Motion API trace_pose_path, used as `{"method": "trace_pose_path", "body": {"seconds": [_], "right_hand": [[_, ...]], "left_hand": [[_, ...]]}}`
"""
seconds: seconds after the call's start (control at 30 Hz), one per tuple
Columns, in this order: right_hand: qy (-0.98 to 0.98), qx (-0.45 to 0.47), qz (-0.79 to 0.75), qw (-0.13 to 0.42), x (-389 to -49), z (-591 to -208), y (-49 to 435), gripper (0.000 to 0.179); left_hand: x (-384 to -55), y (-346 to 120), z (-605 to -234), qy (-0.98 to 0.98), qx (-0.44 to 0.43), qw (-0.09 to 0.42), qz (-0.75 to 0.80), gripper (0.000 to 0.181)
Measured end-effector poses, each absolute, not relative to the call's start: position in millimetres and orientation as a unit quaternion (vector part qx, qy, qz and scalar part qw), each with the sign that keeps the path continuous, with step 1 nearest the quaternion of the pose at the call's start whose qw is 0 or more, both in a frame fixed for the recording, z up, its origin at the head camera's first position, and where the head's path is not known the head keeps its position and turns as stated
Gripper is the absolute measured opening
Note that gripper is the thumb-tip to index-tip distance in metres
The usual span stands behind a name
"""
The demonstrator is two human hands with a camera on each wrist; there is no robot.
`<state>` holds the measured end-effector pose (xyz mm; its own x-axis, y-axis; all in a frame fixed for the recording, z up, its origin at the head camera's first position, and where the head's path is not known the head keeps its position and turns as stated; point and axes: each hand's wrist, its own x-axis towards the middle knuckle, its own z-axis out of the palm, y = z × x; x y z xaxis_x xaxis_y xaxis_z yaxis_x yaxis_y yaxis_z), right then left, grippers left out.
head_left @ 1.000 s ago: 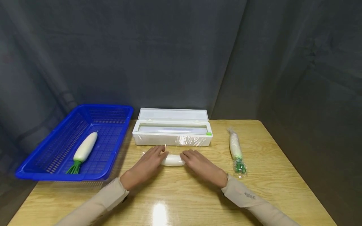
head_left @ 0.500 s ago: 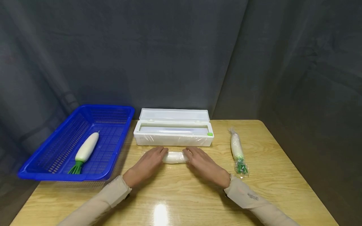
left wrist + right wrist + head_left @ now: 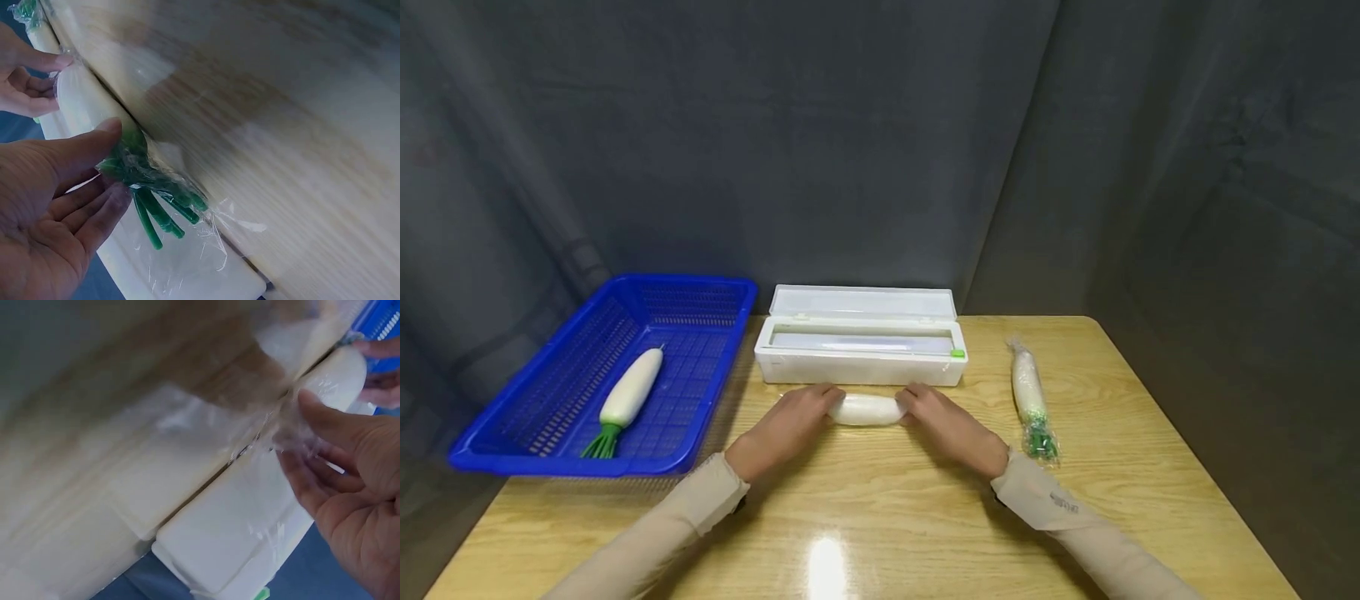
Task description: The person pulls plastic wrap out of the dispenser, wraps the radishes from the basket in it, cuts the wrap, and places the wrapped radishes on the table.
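Note:
A white radish [image 3: 868, 409] wrapped in clear plastic wrap lies crosswise in front of the dispenser box, between my two hands. My left hand [image 3: 797, 417] grips its leafy end; in the left wrist view the thumb and fingers close round the base of the green stems [image 3: 159, 215], and loose film [image 3: 228, 231] sticks out past them. My right hand [image 3: 940, 417] is at the tapered end. There, in the right wrist view, thumb and fingers pinch the gathered plastic wrap [image 3: 290, 428] beside the radish's rounded white body [image 3: 337, 378].
Just behind the hands stands a white plastic wrap dispenser [image 3: 861, 367], lid raised, with a green slider [image 3: 957, 353]. On the left, a blue basket [image 3: 700, 400] holds an unwrapped radish [image 3: 632, 388]. Another wrapped radish [image 3: 1028, 392] lies to the right. A dark curtain [image 3: 850, 150] closes off the back.
Both hands and the wrapped radish have moved slightly forward, toward the dispenser. The hands have drawn a little apart, showing more of the radish between them.

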<state>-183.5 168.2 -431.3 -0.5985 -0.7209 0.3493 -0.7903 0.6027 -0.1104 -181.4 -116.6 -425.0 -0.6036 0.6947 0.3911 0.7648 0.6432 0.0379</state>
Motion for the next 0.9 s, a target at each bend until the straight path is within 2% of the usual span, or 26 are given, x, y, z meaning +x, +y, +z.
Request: {"method": "trace_pose_path", "body": {"seconds": [0.2, 0.43, 0.6, 0.77, 0.9], "right_hand": [[-0.883, 0.436, 0.147, 0.093, -193, -425, 171, 0.012], [-0.88, 0.443, 0.122, 0.121, -191, -421, 180, 0.023], [-0.887, 0.428, 0.127, 0.118, -193, -425, 184, 0.008], [-0.893, 0.42, 0.134, 0.091, -198, -429, 183, 0.005], [-0.887, 0.432, 0.141, 0.082, -201, -429, 186, 0.012]], "left_hand": [[-185, -122, -424, -0.891, -0.406, 0.158, -0.13, 0.041], [-186, -122, -426, -0.89, -0.409, 0.154, -0.131, 0.042], [-186, -123, -425, -0.893, -0.404, 0.15, -0.127, 0.045], [-186, -128, -425, -0.898, -0.393, 0.168, -0.104, 0.049], [-181, -130, -426, -0.901, -0.379, 0.191, -0.085, 0.041]]}}
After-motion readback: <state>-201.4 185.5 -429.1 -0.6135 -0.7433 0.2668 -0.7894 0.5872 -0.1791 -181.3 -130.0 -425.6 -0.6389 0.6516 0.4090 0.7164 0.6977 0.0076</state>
